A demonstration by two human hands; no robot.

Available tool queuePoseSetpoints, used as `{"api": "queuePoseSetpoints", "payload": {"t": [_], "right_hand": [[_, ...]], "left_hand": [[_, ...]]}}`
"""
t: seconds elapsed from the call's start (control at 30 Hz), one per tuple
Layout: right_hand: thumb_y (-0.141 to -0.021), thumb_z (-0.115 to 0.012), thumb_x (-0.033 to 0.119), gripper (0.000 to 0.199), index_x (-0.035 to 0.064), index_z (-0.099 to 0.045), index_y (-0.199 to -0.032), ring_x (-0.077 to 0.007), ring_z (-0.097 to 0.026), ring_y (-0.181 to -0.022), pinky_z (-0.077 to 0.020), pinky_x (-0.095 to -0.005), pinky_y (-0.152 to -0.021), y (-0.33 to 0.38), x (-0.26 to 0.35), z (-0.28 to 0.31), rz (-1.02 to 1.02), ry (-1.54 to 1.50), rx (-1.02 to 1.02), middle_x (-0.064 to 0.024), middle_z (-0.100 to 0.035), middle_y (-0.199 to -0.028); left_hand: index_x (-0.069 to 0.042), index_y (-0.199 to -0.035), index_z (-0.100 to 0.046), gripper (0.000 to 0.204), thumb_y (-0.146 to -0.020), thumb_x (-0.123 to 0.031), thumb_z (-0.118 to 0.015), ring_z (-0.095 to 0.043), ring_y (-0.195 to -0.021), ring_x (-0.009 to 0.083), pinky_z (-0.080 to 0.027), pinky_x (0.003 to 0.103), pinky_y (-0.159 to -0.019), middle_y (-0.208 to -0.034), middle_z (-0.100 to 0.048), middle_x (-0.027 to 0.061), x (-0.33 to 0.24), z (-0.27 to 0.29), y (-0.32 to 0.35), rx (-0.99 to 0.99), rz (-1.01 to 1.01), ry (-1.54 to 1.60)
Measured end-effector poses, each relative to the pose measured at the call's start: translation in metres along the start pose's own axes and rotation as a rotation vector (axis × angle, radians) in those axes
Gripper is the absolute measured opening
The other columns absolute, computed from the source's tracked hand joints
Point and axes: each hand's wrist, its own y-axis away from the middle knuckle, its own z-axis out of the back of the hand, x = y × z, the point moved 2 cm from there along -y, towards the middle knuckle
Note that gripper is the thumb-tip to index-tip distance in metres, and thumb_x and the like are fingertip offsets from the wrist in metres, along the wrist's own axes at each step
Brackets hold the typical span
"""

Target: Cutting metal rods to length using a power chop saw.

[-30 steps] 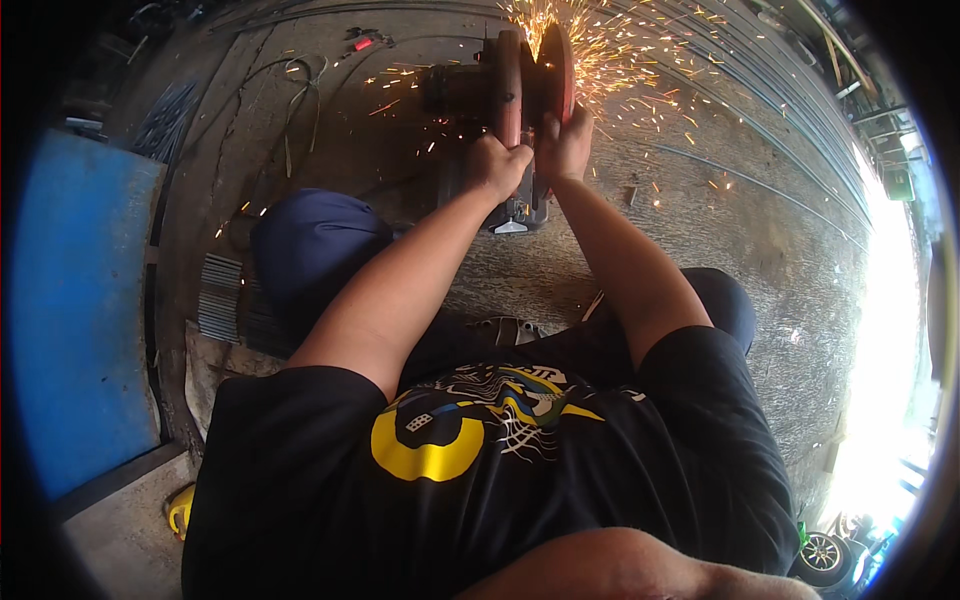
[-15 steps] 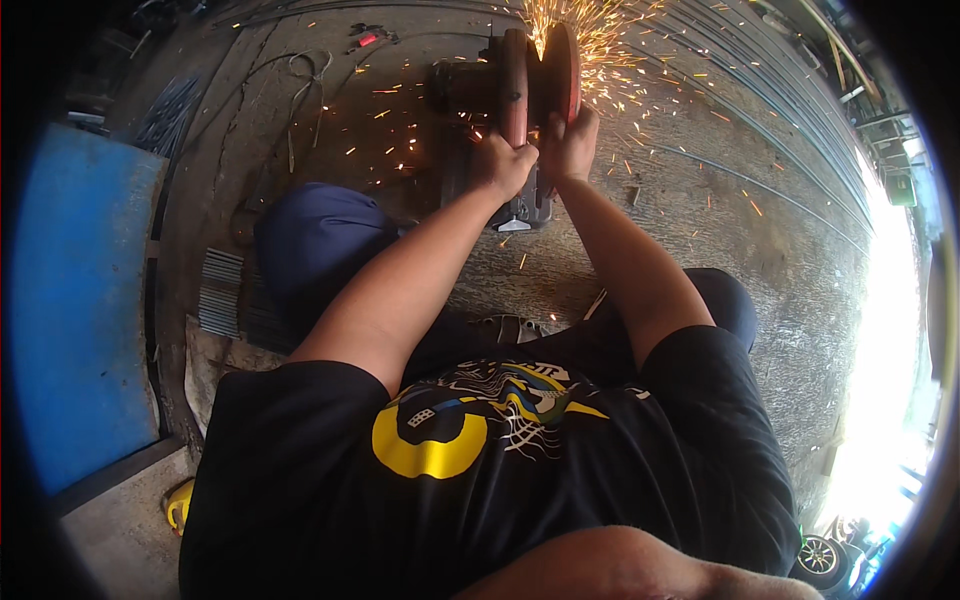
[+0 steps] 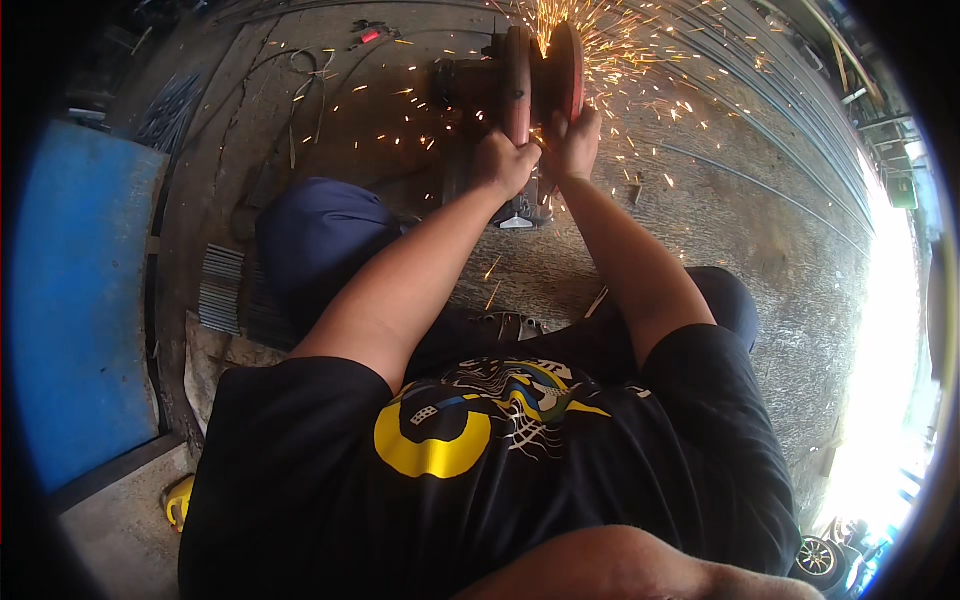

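A cut-off saw (image 3: 470, 85) with a dark body stands on the floor ahead of me, sparks spraying from its far side. My left hand (image 3: 507, 165) is closed round the near end of its long reddish handle (image 3: 517, 100). To the right of that handle is a round reddish disc or guard (image 3: 571, 70), upright and seen nearly edge-on. My right hand (image 3: 573, 148) is closed just below and against its near edge; whatever the fingers grip is hidden. Between and below my wrists shows the saw's base (image 3: 517, 222), with a pale metal piece at its near end.
Long metal rods (image 3: 760, 105) lie on the floor at the far right. A bundle of short rods (image 3: 221, 290) is beside my left knee. A blue panel (image 3: 85, 300) stands at the left. A red-handled tool (image 3: 371, 36) and looped cable lie beyond. A yellow object (image 3: 179, 503) sits at lower left.
Both hands stay in place on the saw, with only a very slight shift in view. Sparks keep flying and now scatter more widely across the floor.
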Motion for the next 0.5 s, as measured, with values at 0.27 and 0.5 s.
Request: {"api": "queuePoseSetpoints", "payload": {"t": [0.27, 0.5], "right_hand": [[-0.083, -0.061, 0.018, 0.035, -0.0037, -0.044, -0.105, -0.0425, -0.046, -0.094, -0.0379, -0.0484, -0.083, 0.0008, 0.0037, 0.0011, 0.033, 0.003, -0.030, -0.0243, -0.047, -0.096], [-0.083, -0.061, 0.018, 0.034, -0.0035, -0.044, -0.104, -0.0428, -0.046, -0.094, -0.0374, -0.0485, -0.083, 0.0016, 0.0002, -0.0003, -0.020, -0.007, -0.007, -0.0241, -0.047, -0.096]], "left_hand": [[0.008, -0.091, -0.060, 0.041, -0.065, -0.024, -0.065, -0.068, -0.072, 0.0345, -0.054, 0.041, -0.064, -0.074, -0.064, 0.0259, 0.0016, -0.0009, -0.0005, 0.007, 0.086, 0.113], [0.003, -0.076, -0.057, 0.019, -0.073, -0.016, -0.060, -0.061, -0.045, 0.0163, -0.049, 0.032, -0.041, -0.055, -0.060, 0.0082, 0.0028, -0.0006, 0.0016, -0.050, -0.056, 0.012]]}}
